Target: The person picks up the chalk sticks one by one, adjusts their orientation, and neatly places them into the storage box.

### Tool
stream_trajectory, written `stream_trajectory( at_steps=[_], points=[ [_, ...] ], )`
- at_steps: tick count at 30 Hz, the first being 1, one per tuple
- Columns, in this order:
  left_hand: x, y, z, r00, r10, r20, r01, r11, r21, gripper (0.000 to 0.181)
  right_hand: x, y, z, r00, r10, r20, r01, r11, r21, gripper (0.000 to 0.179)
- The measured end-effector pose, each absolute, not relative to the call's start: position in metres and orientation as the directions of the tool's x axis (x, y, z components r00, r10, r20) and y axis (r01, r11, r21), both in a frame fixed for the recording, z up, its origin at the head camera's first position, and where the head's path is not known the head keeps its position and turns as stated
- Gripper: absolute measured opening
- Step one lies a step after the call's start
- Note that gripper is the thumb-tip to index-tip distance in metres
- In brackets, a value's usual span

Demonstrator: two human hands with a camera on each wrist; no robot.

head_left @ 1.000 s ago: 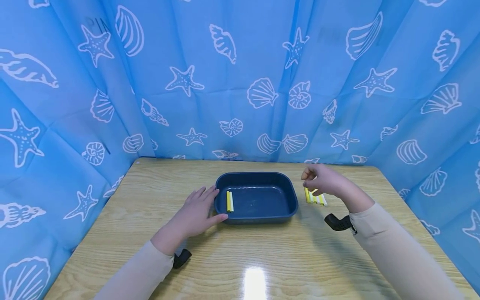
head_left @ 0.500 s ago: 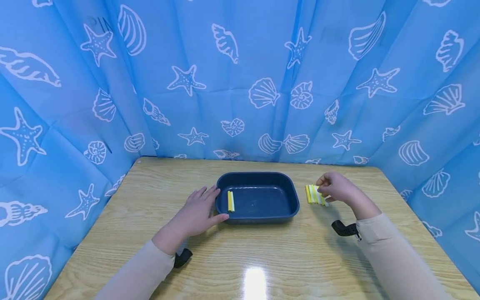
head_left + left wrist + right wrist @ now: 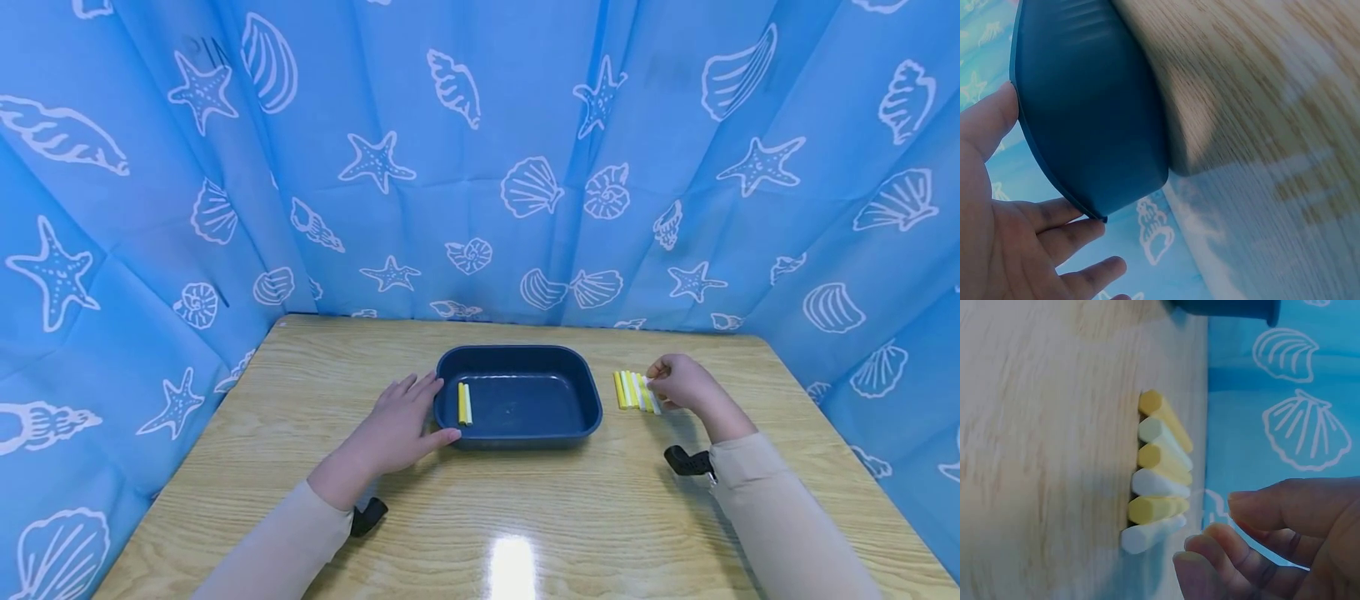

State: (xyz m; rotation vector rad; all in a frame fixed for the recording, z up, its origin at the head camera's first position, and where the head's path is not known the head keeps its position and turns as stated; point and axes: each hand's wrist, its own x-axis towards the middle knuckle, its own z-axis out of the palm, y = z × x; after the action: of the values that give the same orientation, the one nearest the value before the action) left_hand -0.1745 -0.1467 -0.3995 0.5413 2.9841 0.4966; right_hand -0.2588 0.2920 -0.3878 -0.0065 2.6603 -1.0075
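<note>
A dark blue rectangular basin (image 3: 517,438) stands on the table. My left hand (image 3: 393,429) rests at its left end with fingers spread, thumb and fingertips touching the rim in the left wrist view. Inside the basin at the left lie a yellow chalk stick (image 3: 461,404) and a white chalk stick (image 3: 468,404), side by side. To the right of the basin is a row of chalk sticks (image 3: 627,390), several alternating yellow and white. My right hand (image 3: 686,383) is over the row's right end. In the right wrist view its thumb and fingers are bent but apart, holding nothing.
The wooden table (image 3: 600,517) extends in front of the basin and to both sides. A blue curtain (image 3: 480,225) with white shells and starfish hangs around the back and sides. Black wrist devices (image 3: 686,461) are strapped at both sleeves.
My right hand has moved right and slightly down, from above the row's left part to its right end, uncovering more chalk sticks. The left hand keeps its place on the basin.
</note>
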Motion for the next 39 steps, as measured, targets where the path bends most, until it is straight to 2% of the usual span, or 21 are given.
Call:
stream_trajectory(
  at_steps=[20, 39],
  points=[
    [-0.177, -0.147, -0.402, -0.935, 0.354, -0.011, 0.330, 0.883, 0.332, 0.088, -0.281, 0.305, -0.408, -0.919, -0.034, -0.392, 0.253, 0.712, -0.655, 0.030],
    [-0.177, -0.149, -0.404, -0.934, 0.357, -0.004, 0.336, 0.883, 0.329, 0.088, -0.281, 0.306, -0.411, -0.921, -0.022, -0.390, 0.246, 0.742, -0.623, 0.035]
  ],
)
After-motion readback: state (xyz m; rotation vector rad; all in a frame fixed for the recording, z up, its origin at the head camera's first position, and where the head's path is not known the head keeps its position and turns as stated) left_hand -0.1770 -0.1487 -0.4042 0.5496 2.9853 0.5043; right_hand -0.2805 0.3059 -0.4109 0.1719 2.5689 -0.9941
